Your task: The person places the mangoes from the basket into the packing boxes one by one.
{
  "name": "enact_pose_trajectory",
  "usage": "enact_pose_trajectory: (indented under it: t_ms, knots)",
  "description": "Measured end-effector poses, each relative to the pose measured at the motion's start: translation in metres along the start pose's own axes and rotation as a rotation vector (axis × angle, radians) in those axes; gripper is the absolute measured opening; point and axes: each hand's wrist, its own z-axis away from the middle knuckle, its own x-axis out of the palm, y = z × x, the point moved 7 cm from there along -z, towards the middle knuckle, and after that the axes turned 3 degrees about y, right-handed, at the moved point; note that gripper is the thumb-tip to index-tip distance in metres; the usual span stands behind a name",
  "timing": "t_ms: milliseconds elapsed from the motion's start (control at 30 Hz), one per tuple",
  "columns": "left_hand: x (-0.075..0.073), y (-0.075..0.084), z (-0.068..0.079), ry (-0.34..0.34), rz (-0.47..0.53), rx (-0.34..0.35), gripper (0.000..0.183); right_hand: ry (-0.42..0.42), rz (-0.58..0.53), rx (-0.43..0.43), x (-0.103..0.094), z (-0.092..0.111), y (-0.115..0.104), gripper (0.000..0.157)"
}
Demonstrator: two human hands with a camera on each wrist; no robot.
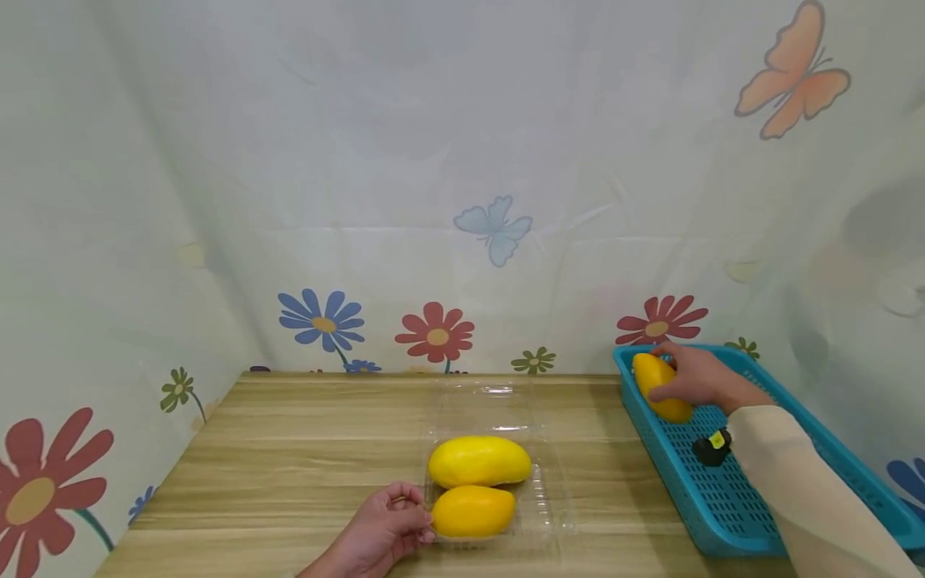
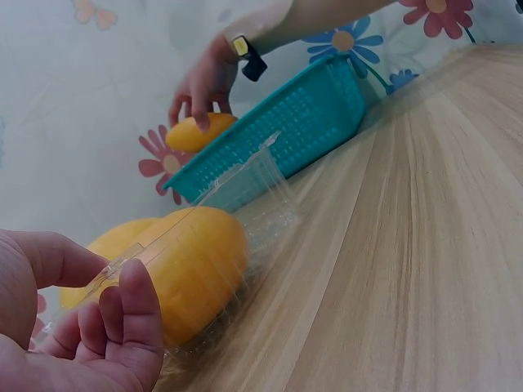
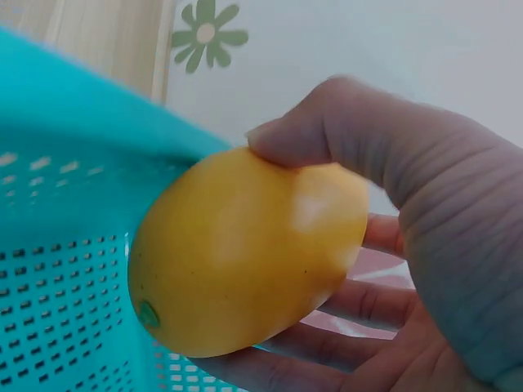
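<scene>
My right hand grips a yellow mango at the far left corner of the blue basket. In the right wrist view, the thumb lies on top of the mango and the fingers reach beneath it; a small green stem end shows. Two more mangoes, a longer one behind a shorter one, lie side by side in a clear plastic clamshell box. My left hand pinches the box's near left edge between thumb and fingers, close beside the shorter mango.
The box's clear lid lies folded back toward the wall. Below everything is a wood-grain table, with a flowered, butterfly-printed sheet hanging behind it. A black device with a yellow label sits at my right wrist, over the basket.
</scene>
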Motion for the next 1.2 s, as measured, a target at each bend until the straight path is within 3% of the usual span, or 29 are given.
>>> enact_pose_trajectory:
  t_ms: [567, 1200]
  knots:
    - [0.0, 0.0, 0.0, -0.004, 0.003, 0.004, 0.022, 0.085, -0.019, -0.141, -0.011, 0.024, -0.063, 0.082]
    - [-0.001, 0.001, -0.001, 0.003, -0.019, 0.002, 0.023, 0.072, -0.122, -0.222, 0.024, 0.038, -0.108, 0.085]
